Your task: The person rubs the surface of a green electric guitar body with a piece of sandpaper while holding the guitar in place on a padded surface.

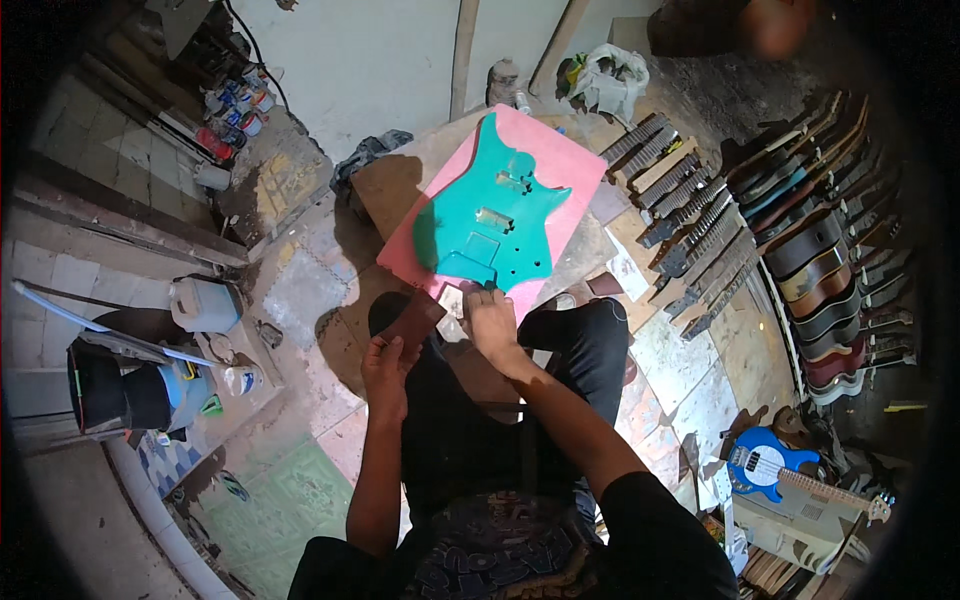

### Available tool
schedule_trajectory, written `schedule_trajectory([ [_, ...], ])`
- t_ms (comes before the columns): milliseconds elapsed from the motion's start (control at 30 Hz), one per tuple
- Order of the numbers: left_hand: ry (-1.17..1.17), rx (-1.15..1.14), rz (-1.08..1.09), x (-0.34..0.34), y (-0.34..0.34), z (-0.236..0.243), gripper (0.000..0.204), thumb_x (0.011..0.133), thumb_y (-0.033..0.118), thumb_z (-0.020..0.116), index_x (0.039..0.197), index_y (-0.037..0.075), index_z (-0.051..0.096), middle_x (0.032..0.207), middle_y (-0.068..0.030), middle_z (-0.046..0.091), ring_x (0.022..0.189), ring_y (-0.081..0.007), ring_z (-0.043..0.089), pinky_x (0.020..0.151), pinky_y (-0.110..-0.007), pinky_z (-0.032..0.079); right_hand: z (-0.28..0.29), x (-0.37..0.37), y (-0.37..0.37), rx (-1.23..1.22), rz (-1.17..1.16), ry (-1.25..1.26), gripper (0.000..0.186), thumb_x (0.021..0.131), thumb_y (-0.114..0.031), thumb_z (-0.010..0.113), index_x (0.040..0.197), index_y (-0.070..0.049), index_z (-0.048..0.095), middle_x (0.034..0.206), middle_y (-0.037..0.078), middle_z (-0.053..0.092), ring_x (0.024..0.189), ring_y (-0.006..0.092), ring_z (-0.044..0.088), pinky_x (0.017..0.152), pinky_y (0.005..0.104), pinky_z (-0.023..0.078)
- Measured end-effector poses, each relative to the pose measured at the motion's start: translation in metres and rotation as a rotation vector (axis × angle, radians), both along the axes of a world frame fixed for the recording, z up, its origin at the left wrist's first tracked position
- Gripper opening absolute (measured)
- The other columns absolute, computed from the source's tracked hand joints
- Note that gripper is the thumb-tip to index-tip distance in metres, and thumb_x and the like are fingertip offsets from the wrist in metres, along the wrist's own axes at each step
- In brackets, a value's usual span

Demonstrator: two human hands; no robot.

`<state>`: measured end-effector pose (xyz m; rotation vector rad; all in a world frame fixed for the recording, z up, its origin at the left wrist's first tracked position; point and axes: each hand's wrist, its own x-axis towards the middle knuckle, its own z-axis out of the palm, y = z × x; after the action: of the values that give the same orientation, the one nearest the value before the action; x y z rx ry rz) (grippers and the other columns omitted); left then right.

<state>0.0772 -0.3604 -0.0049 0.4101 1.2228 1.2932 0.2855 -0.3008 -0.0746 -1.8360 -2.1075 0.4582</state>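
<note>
A teal electric guitar body point(460, 225) with cut-out cavities and small holes lies on a pink board point(575, 170) in front of me. In my left hand point(385, 375) is a dark reddish-brown sheet that looks like sandpaper point(412, 322), pinched at its lower corner and apart from the guitar body. My right hand point(492, 328) is at the near edge of the guitar body, its fingers curled down by that edge. What those fingers hold, if anything, is hidden. A small whitish piece point(452, 302) shows beside them.
Several guitar necks point(690, 200) lie in a row at the right, beside a rack of guitar bodies point(815, 250). A blue bass guitar point(770, 462) rests at lower right. On the left stand a plastic jerrycan point(205, 303) and a black bucket point(97, 390). A white plastic bag point(612, 85) sits at the back.
</note>
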Motion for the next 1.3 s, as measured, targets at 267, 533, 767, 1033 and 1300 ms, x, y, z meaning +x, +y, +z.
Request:
schedule_trajectory([
  [267,-0.118,0.005,-0.09,0.029,0.007,0.004,0.021,0.099,0.004,0.065,0.12,0.002,0.06,0.114,-0.0106,0.07,0.098,-0.0185,0.071,0.086,-0.032,0.06,0.018,0.029,-0.013,-0.178,-0.111,0.537,0.059,0.07,-0.016,0.089,0.12,0.001,0.063,0.111,0.018,0.067,0.101,0.0365,0.066,0.09,0.0459,0.053],
  [533,0.168,0.206,-0.335,0.064,0.017,0.016,0.03,0.095,-0.001,0.069,0.124,0.002,0.061,0.098,-0.0024,0.065,0.084,-0.008,0.061,0.074,-0.026,0.055,0.103,0.059,-0.057,-0.502,-0.088,1.343,0.066,0.088,0.001,0.075,0.148,-0.004,0.048,0.118,0.002,0.064,0.105,0.0115,0.063,0.089,0.0303,0.053],
  [767,0.398,0.317,-0.395,0.086,0.007,0.022,0.033,0.091,0.0,0.074,0.124,-0.001,0.069,0.082,0.0043,0.055,0.071,-0.0019,0.049,0.066,-0.019,0.043,0.111,0.072,-0.076,-0.645,-0.147,1.442,0.057,0.103,-0.018,0.068,0.152,-0.004,0.045,0.126,0.005,0.063,0.113,0.0139,0.063,0.094,0.0314,0.052],
  [1033,0.523,0.329,-0.384,0.09,-0.004,0.015,0.031,0.087,0.003,0.081,0.116,-0.004,0.072,0.077,0.0059,0.056,0.07,-0.0006,0.05,0.064,-0.019,0.043,0.1,0.059,-0.087,-0.568,-0.278,1.462,0.049,0.109,-0.037,0.057,0.143,-0.003,0.056,0.12,0.004,0.067,0.104,0.0086,0.063,0.09,0.0281,0.052],
  [1300,0.36,0.278,-0.34,0.099,0.0,0.008,0.028,0.09,0.006,0.08,0.114,-0.005,0.071,0.095,-0.0021,0.07,0.084,-0.0047,0.061,0.076,-0.023,0.05,0.098,0.062,-0.09,-0.585,-0.337,1.518,0.055,0.111,-0.043,0.05,0.146,-0.001,0.054,0.129,0.007,0.066,0.115,0.0134,0.061,0.101,0.0305,0.047],
])
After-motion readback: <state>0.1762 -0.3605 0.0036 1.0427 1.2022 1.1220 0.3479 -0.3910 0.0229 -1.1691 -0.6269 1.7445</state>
